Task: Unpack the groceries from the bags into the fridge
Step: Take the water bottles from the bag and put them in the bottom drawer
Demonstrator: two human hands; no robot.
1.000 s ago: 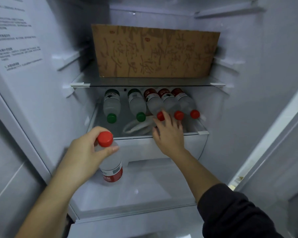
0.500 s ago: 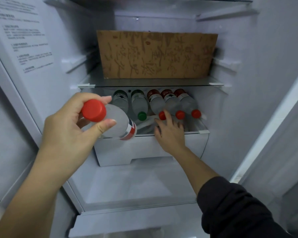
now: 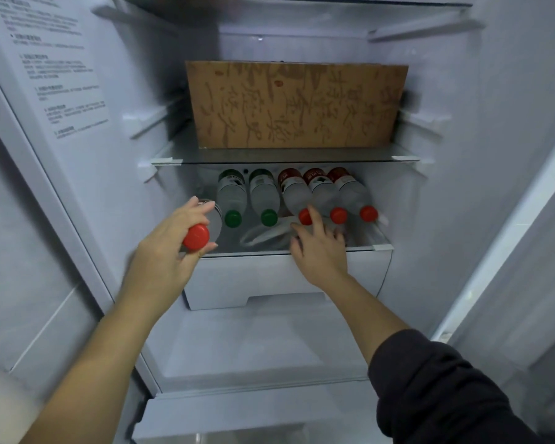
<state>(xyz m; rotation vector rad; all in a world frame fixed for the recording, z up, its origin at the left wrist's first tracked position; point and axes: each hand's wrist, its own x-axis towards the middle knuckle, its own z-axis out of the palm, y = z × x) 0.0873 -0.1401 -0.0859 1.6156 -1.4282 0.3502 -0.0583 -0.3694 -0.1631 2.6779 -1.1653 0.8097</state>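
Our left hand (image 3: 170,251) has its grip closed round the red-capped clear plastic bottle (image 3: 202,225), at nine o'clock of the nearest green-capped bottle (image 3: 232,200). We should slide it in parallel, letting our right hand (image 3: 321,251), fingers spread, steady the row.

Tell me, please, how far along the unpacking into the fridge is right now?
Done: two green-capped bottles and three red-capped bottles lie side by side on the lower shelf. In hand: the left hand grips a sixth bottle at the row's left end, not yet laid down; the right hand rests open at the shelf's front. Left: laying that bottle down. What else awaits unpacking is out of view.
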